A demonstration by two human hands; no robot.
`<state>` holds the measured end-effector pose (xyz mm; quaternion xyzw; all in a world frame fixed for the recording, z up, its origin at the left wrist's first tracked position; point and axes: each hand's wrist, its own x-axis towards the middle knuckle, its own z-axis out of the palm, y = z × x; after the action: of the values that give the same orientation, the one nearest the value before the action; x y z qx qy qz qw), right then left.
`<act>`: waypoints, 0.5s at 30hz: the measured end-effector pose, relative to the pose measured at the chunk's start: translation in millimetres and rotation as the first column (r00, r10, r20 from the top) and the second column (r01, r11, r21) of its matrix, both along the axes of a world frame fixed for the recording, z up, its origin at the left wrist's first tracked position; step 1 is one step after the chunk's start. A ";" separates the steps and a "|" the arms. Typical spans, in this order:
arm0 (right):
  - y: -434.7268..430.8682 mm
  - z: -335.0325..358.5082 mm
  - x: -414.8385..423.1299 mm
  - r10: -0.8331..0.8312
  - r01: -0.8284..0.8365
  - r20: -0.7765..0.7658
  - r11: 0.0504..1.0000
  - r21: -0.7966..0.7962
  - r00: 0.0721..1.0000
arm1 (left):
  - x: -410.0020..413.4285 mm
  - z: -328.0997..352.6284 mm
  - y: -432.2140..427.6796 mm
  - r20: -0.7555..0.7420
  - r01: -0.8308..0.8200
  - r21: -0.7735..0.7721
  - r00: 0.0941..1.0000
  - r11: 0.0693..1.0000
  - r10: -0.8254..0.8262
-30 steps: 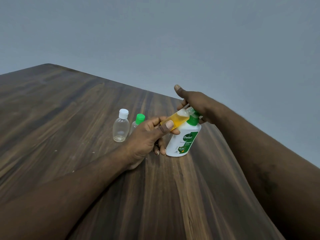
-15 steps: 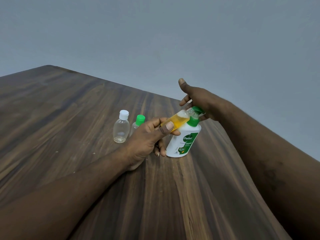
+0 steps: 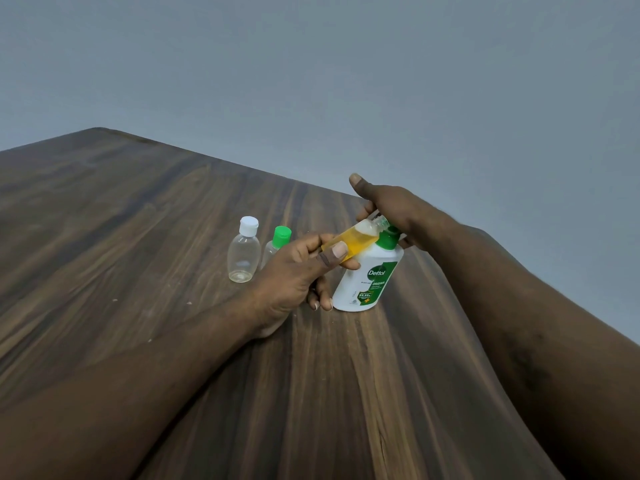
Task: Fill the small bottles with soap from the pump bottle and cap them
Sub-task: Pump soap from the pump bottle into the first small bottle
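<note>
Pump bottle (image 3: 369,279) labelled Dettol Original, 99.99%

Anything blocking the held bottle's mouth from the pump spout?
Nothing visible. The left hand holds the bottle tilted, open mouth at the pump under the right hand. The white-capped bottle and green-capped bottle stand aside, left.

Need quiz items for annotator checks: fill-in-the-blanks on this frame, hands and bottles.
1. The left hand holds a tilted small bottle whose open neck lacks a ____.
2. The right hand rests on the pump bottle, whose collar is ____.
3. The leftmost bottle on the table has a ____ cap.
Answers: cap; green; white.
</note>
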<state>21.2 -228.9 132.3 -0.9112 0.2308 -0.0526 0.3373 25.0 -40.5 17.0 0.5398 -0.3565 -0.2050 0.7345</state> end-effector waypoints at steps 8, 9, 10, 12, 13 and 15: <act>-3.7 26.3 1.1 -0.023 0.024 0.019 1.000 -0.009 1.000 | -0.3 1.9 1.2 -0.004 0.006 -0.021 1.000 1.000 -0.006; -3.3 23.7 2.2 -0.024 0.025 0.016 0.999 -0.027 1.000 | -0.2 2.1 1.6 -0.006 0.005 -0.020 1.000 1.000 -0.005; -2.6 19.4 2.7 -0.022 0.022 0.003 0.999 -0.036 1.000 | -0.1 2.4 1.5 -0.007 0.004 -0.020 1.000 1.000 -0.004; -1.0 9.6 2.0 -0.014 0.013 -0.028 1.000 -0.020 1.000 | -0.5 2.7 0.9 -0.007 -0.002 -0.014 1.000 1.000 0.001; -0.5 5.5 2.1 -0.007 0.006 -0.037 1.000 -0.019 0.999 | -0.6 2.5 0.9 -0.005 -0.006 -0.010 1.000 1.000 0.006; -0.9 1.2 2.8 0.006 -0.008 -0.036 0.999 -0.039 0.999 | -0.8 1.5 1.2 -0.005 -0.010 -0.005 1.000 1.000 0.010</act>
<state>23.9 -229.8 133.5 -0.9192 0.2326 -0.0396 0.3154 24.2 -39.4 18.5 0.5391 -0.3522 -0.2017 0.7380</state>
